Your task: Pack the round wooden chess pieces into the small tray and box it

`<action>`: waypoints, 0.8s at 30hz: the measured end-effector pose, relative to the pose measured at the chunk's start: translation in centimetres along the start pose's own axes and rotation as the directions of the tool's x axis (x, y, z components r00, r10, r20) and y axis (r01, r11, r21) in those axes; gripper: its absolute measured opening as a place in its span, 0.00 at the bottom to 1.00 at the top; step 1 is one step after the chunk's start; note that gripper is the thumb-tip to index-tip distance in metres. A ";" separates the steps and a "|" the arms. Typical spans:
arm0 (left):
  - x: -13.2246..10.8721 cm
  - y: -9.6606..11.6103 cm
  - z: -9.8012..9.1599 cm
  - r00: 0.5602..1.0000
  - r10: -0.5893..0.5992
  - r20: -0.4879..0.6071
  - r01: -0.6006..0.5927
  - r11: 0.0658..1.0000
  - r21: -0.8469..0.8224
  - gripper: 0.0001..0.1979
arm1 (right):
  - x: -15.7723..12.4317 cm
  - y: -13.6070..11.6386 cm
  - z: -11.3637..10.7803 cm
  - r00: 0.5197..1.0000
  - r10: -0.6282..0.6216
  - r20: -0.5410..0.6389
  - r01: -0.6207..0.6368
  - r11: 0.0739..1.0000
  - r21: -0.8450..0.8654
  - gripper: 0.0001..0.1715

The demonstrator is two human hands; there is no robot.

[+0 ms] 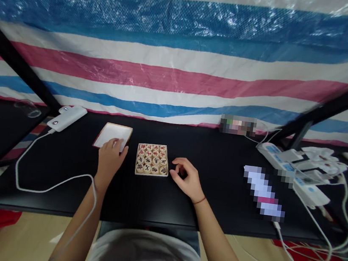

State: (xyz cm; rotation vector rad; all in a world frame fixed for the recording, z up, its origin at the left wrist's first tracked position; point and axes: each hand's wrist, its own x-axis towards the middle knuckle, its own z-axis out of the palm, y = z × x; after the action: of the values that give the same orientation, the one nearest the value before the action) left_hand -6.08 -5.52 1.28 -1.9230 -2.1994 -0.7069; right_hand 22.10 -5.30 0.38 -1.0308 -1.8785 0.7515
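An open square box (pixel 151 175) of round Chinese chess pieces (pixel 155 161) lies on the black table, its rows showing red characters at the back and black ones at the front. To its left is a shallow box lid (pixel 113 131) with a white inside facing up. Over the lid's near edge rests my left hand (pixel 110 158), fingers apart and seeming to touch the white inside. Just right of the chess box, my right hand (pixel 187 178) lies on the table, fingers loosely curled, thumb and index tips apart, with nothing visible between them.
At the left stands a white device (pixel 67 118) with a cable running past my left forearm. A blurred phone (pixel 263 193) and a loaded power strip (pixel 294 174) with cables lie at the right. A striped sheet (pixel 180 80) hangs behind the table.
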 end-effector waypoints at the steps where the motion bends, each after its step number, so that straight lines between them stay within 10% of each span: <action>1: 0.0 -0.5 0.0 0.999 -0.017 0.045 0.015 0.999 0.036 0.13 | 0.0 0.0 0.0 1.000 0.000 -0.010 0.000 1.000 -0.001 0.09; 8: -0.2 1.2 -3.2 0.988 -0.134 -0.078 0.089 0.904 -0.419 0.13 | 0.4 -0.5 0.2 0.992 0.049 -0.120 -0.053 0.998 -0.031 0.08; 13: -2.2 5.0 -4.1 0.950 -0.237 0.205 0.259 0.226 -0.939 0.18 | 1.4 -2.3 0.8 0.978 0.148 -0.150 -0.114 0.970 0.214 0.17; 16: -3.6 6.0 -3.0 0.906 -0.174 0.385 0.401 0.067 -0.913 0.19 | 1.7 -3.3 1.6 0.968 0.234 -0.094 -0.180 0.903 0.391 0.27; 24: -3.9 4.6 -0.8 0.929 -0.208 0.306 0.366 0.644 -0.672 0.19 | 1.7 -1.5 3.1 0.902 0.416 -0.118 -0.381 0.894 0.235 0.26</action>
State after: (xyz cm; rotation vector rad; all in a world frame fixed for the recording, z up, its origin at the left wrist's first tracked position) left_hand -1.12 -9.03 1.63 -2.0003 -2.6509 -1.7418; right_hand 18.33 -4.83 0.81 -1.3201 -1.4244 1.0407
